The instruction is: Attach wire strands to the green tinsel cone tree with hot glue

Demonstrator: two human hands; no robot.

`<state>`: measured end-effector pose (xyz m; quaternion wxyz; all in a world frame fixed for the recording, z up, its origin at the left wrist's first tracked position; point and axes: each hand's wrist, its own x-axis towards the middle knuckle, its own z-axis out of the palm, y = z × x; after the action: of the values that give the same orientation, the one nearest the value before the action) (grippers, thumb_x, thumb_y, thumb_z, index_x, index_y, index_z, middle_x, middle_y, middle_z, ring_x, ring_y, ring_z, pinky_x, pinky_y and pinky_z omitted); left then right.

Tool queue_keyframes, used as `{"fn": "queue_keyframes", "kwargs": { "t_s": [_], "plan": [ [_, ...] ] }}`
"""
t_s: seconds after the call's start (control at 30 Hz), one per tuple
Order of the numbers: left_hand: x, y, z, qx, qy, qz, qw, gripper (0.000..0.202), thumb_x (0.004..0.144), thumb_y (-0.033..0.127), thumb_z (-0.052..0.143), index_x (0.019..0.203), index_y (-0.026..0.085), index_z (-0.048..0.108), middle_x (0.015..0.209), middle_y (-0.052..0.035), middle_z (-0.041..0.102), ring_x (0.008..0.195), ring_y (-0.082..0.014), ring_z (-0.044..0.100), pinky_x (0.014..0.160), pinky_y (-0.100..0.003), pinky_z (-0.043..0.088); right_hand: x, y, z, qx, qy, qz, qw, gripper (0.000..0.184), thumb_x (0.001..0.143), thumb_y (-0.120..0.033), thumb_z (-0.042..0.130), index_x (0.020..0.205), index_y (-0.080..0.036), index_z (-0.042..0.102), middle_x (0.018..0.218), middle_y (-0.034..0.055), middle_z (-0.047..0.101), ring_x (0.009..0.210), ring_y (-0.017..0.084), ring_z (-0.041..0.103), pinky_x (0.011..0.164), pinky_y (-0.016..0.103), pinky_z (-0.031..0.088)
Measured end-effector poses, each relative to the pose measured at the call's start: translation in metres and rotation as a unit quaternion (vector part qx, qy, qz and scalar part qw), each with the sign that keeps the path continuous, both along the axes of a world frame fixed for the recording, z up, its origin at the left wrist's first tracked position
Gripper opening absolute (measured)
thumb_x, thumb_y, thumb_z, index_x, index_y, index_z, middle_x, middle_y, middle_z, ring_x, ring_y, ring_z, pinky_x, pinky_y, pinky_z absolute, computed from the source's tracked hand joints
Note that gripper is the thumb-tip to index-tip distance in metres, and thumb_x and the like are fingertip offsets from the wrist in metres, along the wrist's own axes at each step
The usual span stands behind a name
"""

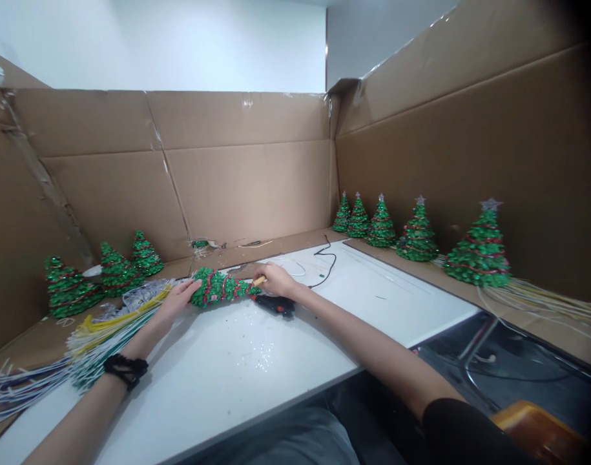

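A small green Christmas tree point(220, 288) with red garland lies tipped on its side, its top pointing right. My left hand point(181, 296) is closed around its base end. At the treetop, my right hand point(274, 280) pinches a short tan stick point(259, 280), whose tip is close to the tree; whether they touch I cannot tell. Just below that hand a black glue gun point(276, 306) with an orange detail lies on the white tabletop point(203, 381), partly covered by the right hand and forearm.
Several finished trees with stars point(482, 248) line the right cardboard wall. Trees without stars point(70, 290) stand at left, behind bundles of yellow, green and white strands point(99, 342). A black cord point(331, 261) runs across the table's back. Cardboard walls point(251, 174) enclose the back and sides.
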<state>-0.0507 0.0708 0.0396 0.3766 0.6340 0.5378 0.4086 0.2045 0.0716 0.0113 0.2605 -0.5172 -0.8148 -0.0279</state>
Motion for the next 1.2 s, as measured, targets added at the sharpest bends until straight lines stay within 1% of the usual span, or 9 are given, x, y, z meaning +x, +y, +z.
{"fn": "queue_keyframes", "kwargs": {
  "t_s": [0.13,0.23,0.4,0.5,0.6,0.73,0.93,1.07,1.2],
  "plan": [
    [0.003,-0.002,0.003,-0.031,-0.032,0.019,0.999,0.037,0.066,0.041,0.061,0.094,0.018,0.067,0.097,-0.0046,0.070,0.090,-0.0209,0.062,0.064,-0.024,0.049,0.001,-0.003,0.003,-0.006,-0.023,0.007,1.000,0.018,0.076,-0.020,0.057,0.089,-0.019,0.070,0.086,0.0053,0.070,0.077,0.017,0.061,0.059,0.023,0.034],
    [0.005,-0.004,0.005,-0.037,-0.048,0.024,0.998,0.032,0.067,0.038,0.061,0.091,0.018,0.068,0.096,-0.0039,0.071,0.090,-0.0198,0.063,0.064,-0.023,0.049,0.004,-0.004,0.004,-0.015,-0.050,0.022,0.998,0.017,0.075,-0.020,0.057,0.086,-0.020,0.070,0.083,0.0048,0.070,0.073,0.017,0.061,0.057,0.023,0.033],
    [0.003,-0.001,0.000,-0.017,-0.032,0.013,0.999,0.042,0.065,0.046,0.062,0.095,0.017,0.067,0.097,-0.0052,0.071,0.090,-0.0214,0.062,0.061,-0.023,0.047,0.008,-0.002,0.004,-0.026,-0.054,0.051,0.997,0.019,0.072,-0.018,0.060,0.087,-0.021,0.070,0.081,0.0024,0.070,0.072,0.016,0.060,0.057,0.022,0.032],
    [0.001,0.002,-0.004,-0.007,-0.026,0.002,1.000,0.049,0.064,0.050,0.062,0.097,0.014,0.066,0.095,-0.0067,0.070,0.091,-0.0234,0.062,0.061,-0.024,0.047,0.007,-0.002,0.003,-0.021,-0.039,0.032,0.999,0.020,0.072,-0.018,0.058,0.088,-0.021,0.069,0.081,0.0021,0.070,0.071,0.015,0.059,0.056,0.022,0.032],
    [0.001,0.002,-0.005,-0.002,-0.033,-0.001,0.999,0.050,0.063,0.051,0.063,0.096,0.015,0.066,0.094,-0.0066,0.070,0.090,-0.0237,0.062,0.062,-0.025,0.047,0.004,-0.001,0.001,-0.023,-0.021,0.006,0.999,0.021,0.073,-0.018,0.056,0.089,-0.021,0.069,0.083,0.0025,0.070,0.071,0.015,0.059,0.056,0.023,0.033],
    [0.001,0.003,-0.007,-0.003,-0.034,-0.006,0.999,0.052,0.061,0.054,0.063,0.095,0.015,0.066,0.096,-0.0052,0.070,0.090,-0.0219,0.061,0.064,-0.024,0.046,0.000,0.001,-0.002,-0.035,-0.005,-0.028,0.999,0.019,0.075,-0.021,0.056,0.088,-0.021,0.070,0.086,0.0032,0.069,0.074,0.016,0.060,0.057,0.023,0.034],
    [-0.001,0.010,-0.014,0.016,0.006,0.001,1.000,0.065,0.059,0.064,0.059,0.101,0.015,0.064,0.105,-0.0072,0.066,0.094,-0.0242,0.058,0.062,-0.024,0.043,-0.003,0.003,-0.005,-0.046,0.013,-0.060,0.997,0.018,0.078,-0.026,0.055,0.087,-0.021,0.070,0.084,0.0033,0.069,0.073,0.016,0.060,0.059,0.023,0.036],
    [0.003,0.006,-0.012,0.016,-0.003,0.010,1.000,0.061,0.059,0.061,0.059,0.098,0.015,0.065,0.103,-0.0072,0.067,0.092,-0.0242,0.058,0.061,-0.024,0.043,-0.004,0.005,-0.007,-0.039,0.019,-0.065,0.997,0.017,0.077,-0.026,0.055,0.087,-0.021,0.069,0.084,0.0032,0.069,0.074,0.016,0.060,0.059,0.023,0.035],
    [0.008,-0.001,-0.007,0.019,-0.039,-0.006,0.999,0.050,0.059,0.055,0.062,0.090,0.015,0.067,0.100,-0.0065,0.069,0.092,-0.0242,0.060,0.062,-0.025,0.046,-0.006,0.003,-0.006,-0.031,0.011,-0.072,0.997,0.015,0.077,-0.025,0.057,0.085,-0.021,0.069,0.085,0.0034,0.069,0.076,0.017,0.061,0.059,0.022,0.036]
  ]
}}
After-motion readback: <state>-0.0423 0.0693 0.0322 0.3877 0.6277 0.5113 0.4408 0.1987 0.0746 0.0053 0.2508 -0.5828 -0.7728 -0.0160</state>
